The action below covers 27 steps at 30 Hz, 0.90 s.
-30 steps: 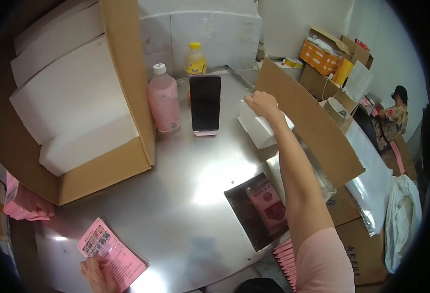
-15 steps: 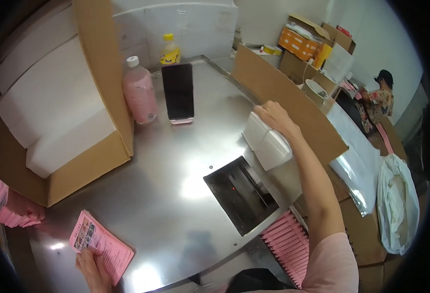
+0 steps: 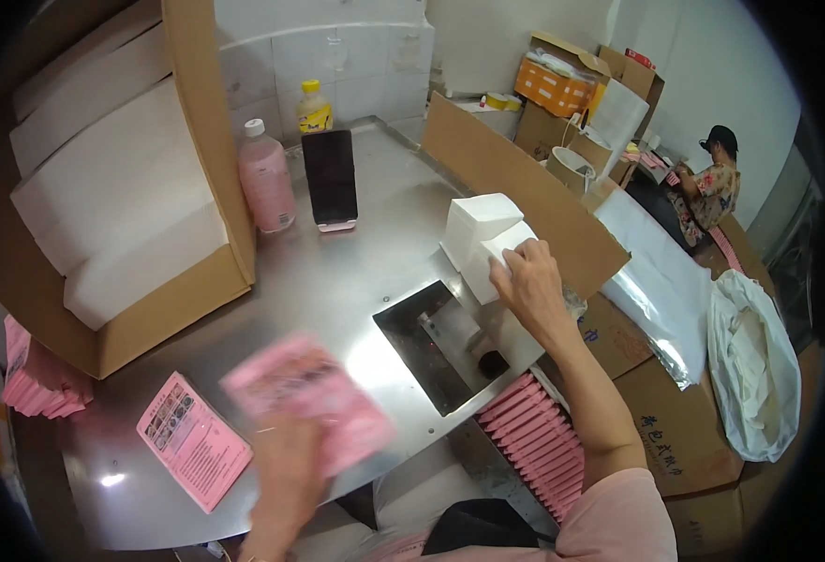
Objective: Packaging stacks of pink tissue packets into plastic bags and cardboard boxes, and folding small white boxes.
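My left hand (image 3: 290,459) is closed on a pink printed packet sleeve (image 3: 304,398), blurred by motion, above the steel tabletop near its front edge. To its left lies a stack of similar pink printed sleeves (image 3: 195,440). My right hand (image 3: 529,281) grips the nearer of two white folded-tissue stacks (image 3: 504,245), fingers over its upper end. The other white stack (image 3: 476,220) stands just behind it. Both stand beside a rectangular opening (image 3: 422,375) in the tabletop, where a metal plate and a dark round part show.
A cardboard box (image 3: 173,314) packed with white stacks stands at left. Behind are a pink bottle (image 3: 267,178), a yellow-capped bottle (image 3: 314,108) and a phone on a stand (image 3: 331,178). A cardboard panel (image 3: 515,187) edges the right. Pink packets (image 3: 534,445) line up below. A person (image 3: 712,187) sits far right.
My left hand has lifted a pink sleeve off the stack and moved right. My right hand has shifted from the farther to the nearer white stack. A metal plate now shows in the opening.
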### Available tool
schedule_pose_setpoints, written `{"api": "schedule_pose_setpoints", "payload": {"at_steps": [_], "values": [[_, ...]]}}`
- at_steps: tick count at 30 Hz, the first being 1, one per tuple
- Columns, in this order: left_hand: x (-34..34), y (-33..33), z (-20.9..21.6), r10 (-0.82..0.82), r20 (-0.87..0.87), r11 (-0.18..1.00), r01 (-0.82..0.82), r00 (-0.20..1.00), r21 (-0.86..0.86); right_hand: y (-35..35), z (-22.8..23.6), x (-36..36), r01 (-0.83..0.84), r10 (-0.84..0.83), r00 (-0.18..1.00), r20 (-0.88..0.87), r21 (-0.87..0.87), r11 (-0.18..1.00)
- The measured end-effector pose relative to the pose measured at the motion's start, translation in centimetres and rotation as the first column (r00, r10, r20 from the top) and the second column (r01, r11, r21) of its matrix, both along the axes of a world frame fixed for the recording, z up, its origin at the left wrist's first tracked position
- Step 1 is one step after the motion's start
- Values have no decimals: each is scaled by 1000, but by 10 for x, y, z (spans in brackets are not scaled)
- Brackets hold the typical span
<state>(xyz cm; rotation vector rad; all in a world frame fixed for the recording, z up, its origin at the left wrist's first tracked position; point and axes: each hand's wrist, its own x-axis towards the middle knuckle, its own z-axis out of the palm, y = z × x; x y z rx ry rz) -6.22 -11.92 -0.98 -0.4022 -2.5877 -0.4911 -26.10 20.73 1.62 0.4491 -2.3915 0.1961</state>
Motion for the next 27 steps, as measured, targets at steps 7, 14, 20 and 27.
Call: {"api": "schedule_pose_setpoints", "payload": {"at_steps": [7,14,20,27], "values": [[-7,20,-29,135,69,989,-139,988,52,4,3,-12,-24,36,992,120,-96,995],[-11,38,-34,-31,27,983,25,999,180,4,0,-2,-60,52,985,-166,-44,997],[-6,35,-28,-25,90,975,5,996,221,-101,-28,140,-804,714,574,400,111,584],[-24,75,-30,251,151,944,-276,956,180,-143,-34,85,-704,684,687,246,-7,710]]}}
